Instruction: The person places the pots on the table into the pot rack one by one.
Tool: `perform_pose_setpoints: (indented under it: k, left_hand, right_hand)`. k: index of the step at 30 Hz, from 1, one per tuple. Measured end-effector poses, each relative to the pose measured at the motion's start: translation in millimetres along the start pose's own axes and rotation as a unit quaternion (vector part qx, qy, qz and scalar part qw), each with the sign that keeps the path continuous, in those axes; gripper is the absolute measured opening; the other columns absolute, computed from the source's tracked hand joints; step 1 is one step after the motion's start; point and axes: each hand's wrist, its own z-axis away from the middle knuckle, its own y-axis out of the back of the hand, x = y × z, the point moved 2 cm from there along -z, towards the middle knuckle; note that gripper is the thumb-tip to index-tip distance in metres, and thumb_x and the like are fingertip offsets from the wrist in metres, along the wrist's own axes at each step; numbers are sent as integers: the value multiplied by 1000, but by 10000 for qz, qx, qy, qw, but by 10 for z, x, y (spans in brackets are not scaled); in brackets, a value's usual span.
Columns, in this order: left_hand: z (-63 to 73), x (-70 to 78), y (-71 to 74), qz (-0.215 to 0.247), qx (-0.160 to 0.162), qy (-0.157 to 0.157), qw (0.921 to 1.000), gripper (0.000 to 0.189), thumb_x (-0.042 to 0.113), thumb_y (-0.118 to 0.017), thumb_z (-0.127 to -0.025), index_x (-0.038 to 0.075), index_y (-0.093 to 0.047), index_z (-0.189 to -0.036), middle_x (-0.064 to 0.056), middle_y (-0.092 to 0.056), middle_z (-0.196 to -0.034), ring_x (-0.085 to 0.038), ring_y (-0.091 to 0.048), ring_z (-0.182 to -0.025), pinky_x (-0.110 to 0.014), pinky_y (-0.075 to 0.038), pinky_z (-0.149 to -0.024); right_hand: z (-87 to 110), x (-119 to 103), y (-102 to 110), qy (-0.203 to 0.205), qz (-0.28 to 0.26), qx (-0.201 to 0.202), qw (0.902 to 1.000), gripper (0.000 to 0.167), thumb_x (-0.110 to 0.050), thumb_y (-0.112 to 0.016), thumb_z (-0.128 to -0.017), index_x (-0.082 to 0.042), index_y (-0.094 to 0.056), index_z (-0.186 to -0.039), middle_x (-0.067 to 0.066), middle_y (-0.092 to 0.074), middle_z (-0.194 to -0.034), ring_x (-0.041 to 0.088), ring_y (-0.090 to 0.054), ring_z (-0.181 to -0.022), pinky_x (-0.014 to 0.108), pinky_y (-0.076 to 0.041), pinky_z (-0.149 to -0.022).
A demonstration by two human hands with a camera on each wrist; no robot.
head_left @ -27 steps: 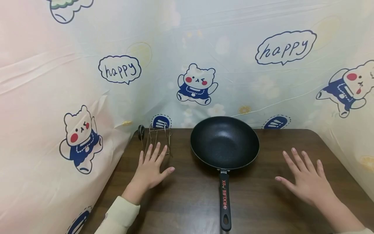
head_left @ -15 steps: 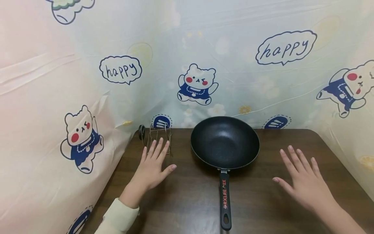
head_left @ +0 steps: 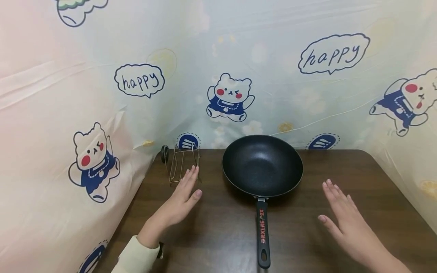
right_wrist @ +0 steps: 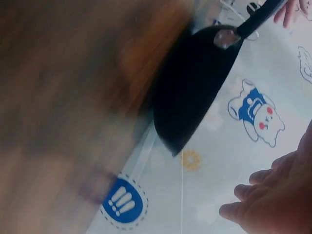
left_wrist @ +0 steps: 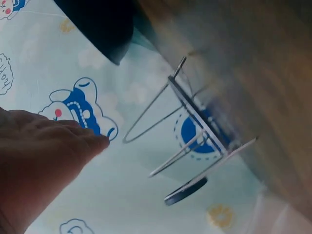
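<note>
A black frying pan sits on the brown table, its handle with red lettering pointing toward me. To its left at the back stands a thin wire rack with a round black part at its left side. My left hand is held with straight fingers just in front of the rack, which its fingertips overlap in the head view; it holds nothing. My right hand, fingers straight and thumb apart, is right of the pan and holds nothing. In the left wrist view the rack stands apart from the hand.
The wooden table ends at the back against a pale cloth printed with bears and the word "happy". The same cloth hangs along the left and right sides. A light sleeve covers the left forearm.
Both hands have turned from palms down with spread fingers to more edge-on, with fingers closer together. The pan and the wire rack have stayed in place.
</note>
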Motion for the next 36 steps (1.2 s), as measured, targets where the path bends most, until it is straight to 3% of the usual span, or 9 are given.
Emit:
perform_pose_setpoints:
  k: [8, 12, 15, 20, 22, 25, 28, 31, 36]
  left_hand:
    - [58, 38, -157, 1583, -452, 198, 9862, 53, 32, -18, -110, 29, 1, -159, 4, 4, -165, -24, 2, -150, -61, -9, -115]
    - [59, 38, -237, 2527, -735, 412, 9639, 55, 42, -4, -108, 25, 2, -159, -3, -1, -166, -26, -1, -150, -58, -9, -117]
    - [48, 51, -306, 3582, -967, 492, 9273, 66, 52, 1, -104, 16, 3, -159, -11, -2, -165, -30, -1, -150, -55, -7, -118]
    - [45, 77, -430, 5361, -1265, 717, 8315, 79, 62, 2, -99, 9, 6, -158, -16, -1, -164, -33, -3, -151, -51, -6, -119]
    - [43, 88, -481, 5967, -1314, 875, 7868, 83, 66, -2, -98, 10, 5, -157, -16, -1, -164, -32, -3, -151, -50, -6, -119]
    - [33, 100, -562, 6725, -1345, 1135, 7189, 91, 73, -13, -95, 9, 5, -157, -18, 0, -164, -34, -2, -150, -49, -8, -119]
    - [23, 113, -651, 7192, -1402, 1330, 6674, 100, 78, -21, -92, 6, 6, -157, -21, 3, -164, -35, 0, -150, -49, -9, -119]
    - [14, 128, -738, 7445, -1447, 1487, 6345, 108, 80, -27, -89, 2, 7, -156, -24, 4, -163, -36, -2, -150, -48, -12, -119]
    - [-27, 190, -874, 7651, -1505, 1748, 6011, 115, 81, -35, -87, -3, 7, -155, -27, -2, -161, -38, -9, -149, -47, -17, -119]
  right_hand:
    - [138, -192, -147, -302, -1251, -557, 9901, 78, -15, -56, -101, -19, -5, -160, 8, -7, -166, -1, 1, -147, 9, 8, -109]
    - [212, -240, -248, -888, -1936, -1032, 9716, 74, -21, -49, -105, -28, 0, -159, 9, -4, -166, 21, -1, -151, 31, 5, -119]
    - [264, -271, -311, -1132, -2271, -1164, 9602, 70, -24, -46, -106, -33, 0, -159, 10, -5, -165, 20, -2, -150, 26, 0, -118]
    - [314, -338, -384, -1140, -2802, -1367, 9433, 60, -19, -39, -108, -18, -8, -160, 19, -14, -163, -13, -9, -139, 1, -15, -100]
    - [307, -361, -415, -1503, -3324, -1827, 9130, 56, -24, -31, -110, -12, -8, -159, 19, -15, -162, 3, -14, -146, 14, -23, -108]
    - [276, -388, -462, -2339, -4064, -2608, 8439, 62, -43, -16, -109, -8, -4, -159, 19, -14, -162, 32, -20, -147, 51, -24, -115]
    - [243, -433, -510, -2477, -4790, -3033, 7857, 74, -52, -3, -105, 2, 3, -156, 29, -8, -160, 50, -18, -144, 72, -14, -108]
    - [251, -479, -555, -2459, -5687, -3217, 7160, 80, -55, 0, -103, 7, 9, -152, 33, 0, -157, 50, -19, -143, 64, -20, -112]
    - [299, -528, -598, -2895, -7087, -3262, 5546, 91, -66, -12, -100, 6, 15, -151, 30, -10, -159, 38, -31, -143, 51, -25, -116]
